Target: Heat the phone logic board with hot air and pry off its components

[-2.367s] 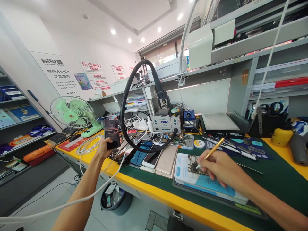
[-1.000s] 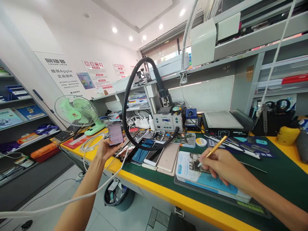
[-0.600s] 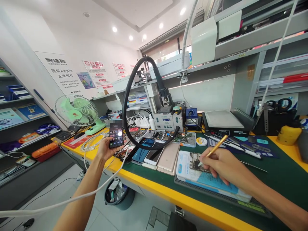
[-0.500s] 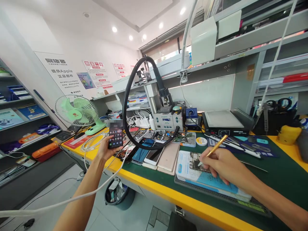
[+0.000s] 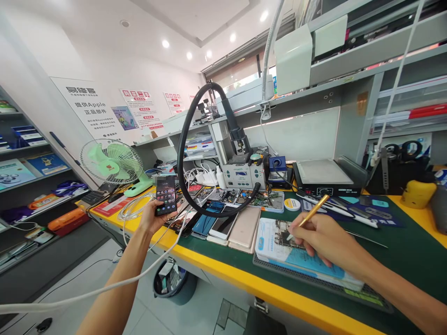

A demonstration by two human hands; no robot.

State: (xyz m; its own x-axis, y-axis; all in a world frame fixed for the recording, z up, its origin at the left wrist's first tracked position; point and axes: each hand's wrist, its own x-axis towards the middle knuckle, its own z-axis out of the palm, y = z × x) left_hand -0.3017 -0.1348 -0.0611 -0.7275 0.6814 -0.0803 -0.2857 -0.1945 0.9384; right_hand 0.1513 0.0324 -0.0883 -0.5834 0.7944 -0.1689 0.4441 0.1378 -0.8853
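Note:
My left hand point(image 5: 152, 218) is wrapped round a smartphone point(image 5: 165, 195), held up over the bench's left part with its lit screen of app icons facing me. At the right, the fingers of my right hand point(image 5: 321, 235) pinch a slim gold pen-like tool point(image 5: 313, 211). Its pale tip points down at a dark circuit board point(image 5: 283, 232), but I cannot tell whether it touches. The board lies on a white and blue box point(image 5: 267, 249), which rests on a dark mesh tray point(image 5: 275, 268). My right hand partly hides the box.
Several phones, among them a gold one point(image 5: 245, 228), lie left of the box. A black hose point(image 5: 181, 153) arches from the grey hot-air station point(image 5: 244, 174). Tweezers point(image 5: 366, 238) lie to the right. A white cable point(image 5: 139, 275) crosses in front of my left forearm; a green fan point(image 5: 111, 163) stands behind.
The smartphone in my left hand has shifted slightly left and tilted a little. My right hand and the gold tool stay almost where they were.

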